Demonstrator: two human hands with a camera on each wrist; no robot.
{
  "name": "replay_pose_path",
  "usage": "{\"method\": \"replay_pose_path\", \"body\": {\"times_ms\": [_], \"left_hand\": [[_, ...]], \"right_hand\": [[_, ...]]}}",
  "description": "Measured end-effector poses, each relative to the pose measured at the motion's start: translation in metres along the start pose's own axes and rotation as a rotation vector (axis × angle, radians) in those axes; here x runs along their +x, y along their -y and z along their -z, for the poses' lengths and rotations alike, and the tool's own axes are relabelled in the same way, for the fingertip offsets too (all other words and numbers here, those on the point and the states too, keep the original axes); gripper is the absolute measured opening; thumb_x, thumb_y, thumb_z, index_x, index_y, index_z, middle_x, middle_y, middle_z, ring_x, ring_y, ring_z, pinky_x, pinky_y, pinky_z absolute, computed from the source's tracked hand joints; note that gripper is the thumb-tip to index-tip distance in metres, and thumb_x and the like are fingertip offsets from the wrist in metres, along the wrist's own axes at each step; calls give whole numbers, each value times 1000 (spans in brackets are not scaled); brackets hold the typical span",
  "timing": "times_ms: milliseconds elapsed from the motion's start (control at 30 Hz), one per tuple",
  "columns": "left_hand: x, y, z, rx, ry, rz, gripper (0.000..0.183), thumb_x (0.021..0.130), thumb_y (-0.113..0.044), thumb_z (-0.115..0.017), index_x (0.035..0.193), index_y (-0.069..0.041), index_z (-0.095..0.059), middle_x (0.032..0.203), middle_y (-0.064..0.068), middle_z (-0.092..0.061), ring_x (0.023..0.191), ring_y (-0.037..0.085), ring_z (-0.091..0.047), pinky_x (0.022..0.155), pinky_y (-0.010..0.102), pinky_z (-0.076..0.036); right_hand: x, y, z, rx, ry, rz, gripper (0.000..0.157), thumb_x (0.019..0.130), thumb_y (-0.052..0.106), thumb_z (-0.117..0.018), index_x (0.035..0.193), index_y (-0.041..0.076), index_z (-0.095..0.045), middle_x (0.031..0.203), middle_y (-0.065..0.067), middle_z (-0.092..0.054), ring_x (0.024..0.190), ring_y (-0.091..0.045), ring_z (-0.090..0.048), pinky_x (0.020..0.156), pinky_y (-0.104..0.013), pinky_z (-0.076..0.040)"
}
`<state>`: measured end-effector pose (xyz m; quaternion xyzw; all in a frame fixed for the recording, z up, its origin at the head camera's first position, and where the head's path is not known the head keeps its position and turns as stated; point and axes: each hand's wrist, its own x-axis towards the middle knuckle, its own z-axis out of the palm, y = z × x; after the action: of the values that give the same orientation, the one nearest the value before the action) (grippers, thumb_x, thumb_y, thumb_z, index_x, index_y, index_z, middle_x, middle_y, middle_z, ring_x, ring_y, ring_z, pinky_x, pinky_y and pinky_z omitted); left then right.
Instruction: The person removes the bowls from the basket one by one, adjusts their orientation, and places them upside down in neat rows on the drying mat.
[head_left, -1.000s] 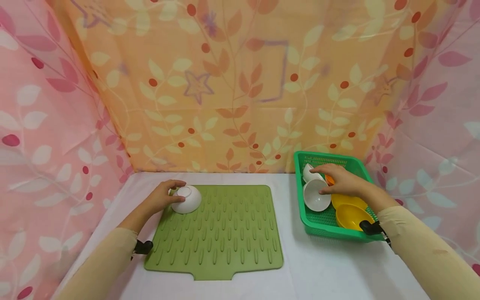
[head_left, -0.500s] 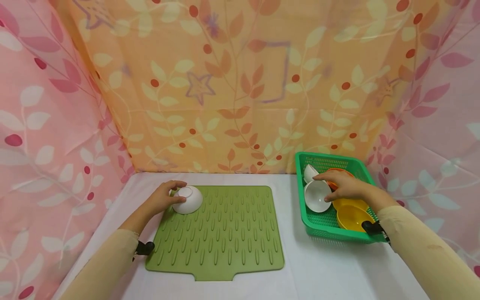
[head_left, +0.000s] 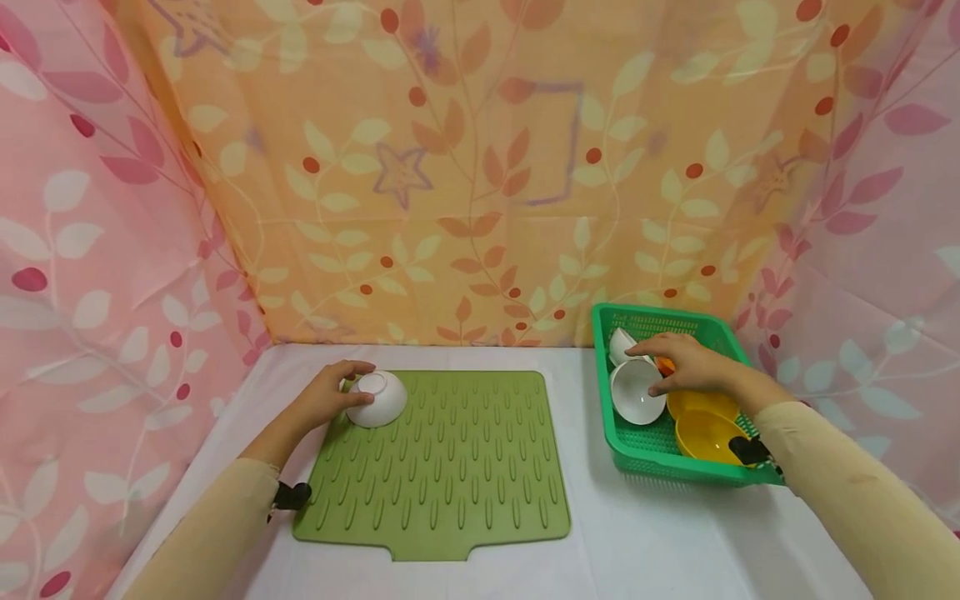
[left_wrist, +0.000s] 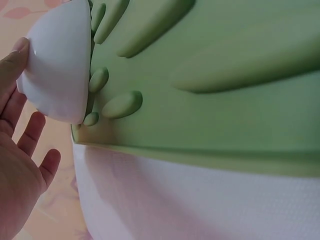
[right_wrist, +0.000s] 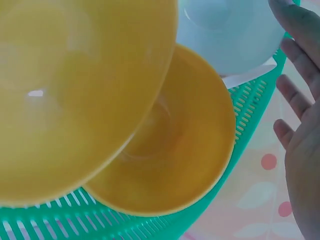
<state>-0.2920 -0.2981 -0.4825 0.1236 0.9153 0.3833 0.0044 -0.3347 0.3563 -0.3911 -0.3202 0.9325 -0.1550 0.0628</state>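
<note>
My left hand [head_left: 330, 396] pinches the foot of an upside-down white bowl [head_left: 386, 407] at the back left of the green ridged mat [head_left: 450, 450]. In the left wrist view that bowl [left_wrist: 60, 65] sits rim down on the mat, with the lower fingers apart from it. Over the green basket [head_left: 622, 458] on the right hovers my right hand [head_left: 693, 367], fingers spread. Its thumb overlaps the rim of a white bowl [head_left: 633, 400] lying tilted inside. In the right wrist view, fingers [right_wrist: 297, 97] extend beside that bowl [right_wrist: 230, 35].
Beside the white bowl, the basket holds another white dish [head_left: 621, 344], an orange piece [head_left: 665, 365] mostly hidden by the hand, and two yellow bowls, the nearer one [head_left: 705, 437] in front. Patterned cloth walls [head_left: 480, 208] enclose the white table [head_left: 600, 550].
The right hand has dipped and lifted slightly over the basket, covering more of the orange piece than half a second ago. The left hand and its bowl stay in place.
</note>
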Motion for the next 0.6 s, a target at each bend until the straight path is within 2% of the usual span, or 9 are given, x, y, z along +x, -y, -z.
{"method": "replay_pose_path", "body": {"times_ms": [100,233,300,433,533,600], "left_hand": [[-1,-1,1,1,-3,-6,60,87,-30,-83,139,-9,-62,141,19,-58,126,42,-50,98,61,-42],[-3,0,2,-1,-9,4,59,87,-29,-83,139,-9,-62,141,19,-58,126,42,-50,98,61,-42],[-3,0,2,-4,-3,4,59,88,-29,-83,139,-9,-61,142,20,-57,127,42,-49,98,62,-42],[-1,0,-1,-8,0,12,60,88,-29,-83,140,-10,-61,142,19,-57,127,42,-49,99,61,-42],[0,0,-2,-6,-2,14,60,88,-28,-83,140,-10,-61,141,18,-58,127,41,-49,98,61,-42],[1,1,-3,-7,0,17,60,88,-29,-83,141,-11,-61,141,17,-58,127,40,-49,99,61,-41]], "right_hand": [[2,0,4,-2,28,-10,70,78,25,-90,142,17,-62,140,-10,-62,132,-40,-44,107,-72,-24],[3,0,4,-22,102,4,80,76,30,-92,147,17,-58,142,-9,-60,127,-36,-47,103,-63,-38],[4,1,1,-37,151,5,85,73,34,-93,148,17,-56,143,-10,-59,126,-37,-46,100,-60,-41],[4,3,-6,-57,255,-38,97,69,45,-92,152,20,-51,150,-12,-52,133,-47,-36,103,-68,-34],[2,3,-11,-52,281,-56,103,66,52,-92,154,22,-47,154,-17,-46,137,-55,-26,103,-78,-25],[0,2,-12,-46,275,-50,108,63,53,-92,155,21,-46,156,-19,-44,140,-56,-22,104,-81,-20]]}}
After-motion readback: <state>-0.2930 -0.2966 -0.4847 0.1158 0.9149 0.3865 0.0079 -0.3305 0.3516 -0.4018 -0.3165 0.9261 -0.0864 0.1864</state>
